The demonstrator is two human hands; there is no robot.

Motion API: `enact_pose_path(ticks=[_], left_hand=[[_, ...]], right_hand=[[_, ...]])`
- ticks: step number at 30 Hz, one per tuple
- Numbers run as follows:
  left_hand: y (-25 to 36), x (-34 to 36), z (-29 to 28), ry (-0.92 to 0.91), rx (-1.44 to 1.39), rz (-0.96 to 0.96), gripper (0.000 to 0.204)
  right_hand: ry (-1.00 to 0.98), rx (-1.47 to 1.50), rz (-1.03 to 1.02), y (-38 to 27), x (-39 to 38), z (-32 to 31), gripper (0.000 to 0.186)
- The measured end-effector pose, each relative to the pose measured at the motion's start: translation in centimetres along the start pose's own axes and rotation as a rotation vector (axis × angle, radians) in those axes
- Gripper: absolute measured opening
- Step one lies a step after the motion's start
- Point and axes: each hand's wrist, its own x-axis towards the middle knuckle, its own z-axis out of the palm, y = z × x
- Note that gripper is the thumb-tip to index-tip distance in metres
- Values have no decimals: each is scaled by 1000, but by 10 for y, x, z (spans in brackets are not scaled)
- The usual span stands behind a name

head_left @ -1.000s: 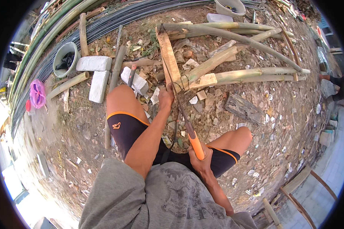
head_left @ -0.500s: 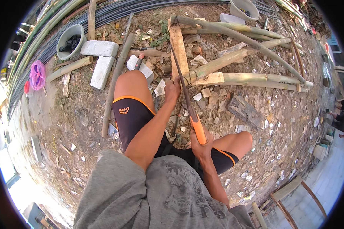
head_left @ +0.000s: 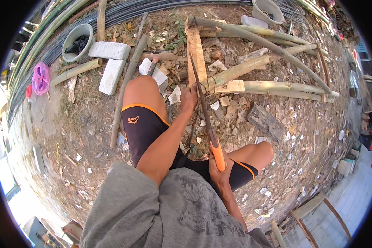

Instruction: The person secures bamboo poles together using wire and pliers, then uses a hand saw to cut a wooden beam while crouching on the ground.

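My right hand (head_left: 220, 172) is wrapped round the orange handle of a handsaw (head_left: 203, 103). Its long dark blade points away from me and crosses the near end of a wooden board (head_left: 196, 48). My left hand (head_left: 189, 98) is closed on that same board end, just left of the blade; its fingertips are partly hidden. The board belongs to a frame of bamboo poles (head_left: 246, 71), tied on with dark wire close to the blade.
White blocks (head_left: 109, 50) and a loose pole (head_left: 130, 87) lie left of my knee. A grey bucket (head_left: 78, 42) stands farther left, near a pink plastic bag (head_left: 41, 78). Stone and wood scraps cover the ground, with a weathered plank (head_left: 265, 122) at right.
My right hand has drawn the saw back toward my body, so its handle sits lower and nearer me. My left hand keeps its hold on the board.
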Motion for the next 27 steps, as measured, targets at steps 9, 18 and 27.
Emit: enact_pose_path(ticks=[9, 18, 27], left_hand=[[-2, -5, -4, -14, -36, -15, 69], [5, 1, -2, -19, -87, 19, 66], [8, -1, 1, -25, -61, 2, 64]], right_hand=[[-22, 15, 42, -1, 5, 1, 6], [-50, -54, -8, -11, 56, 20, 3], [-63, -107, 19, -3, 53, 6, 11]])
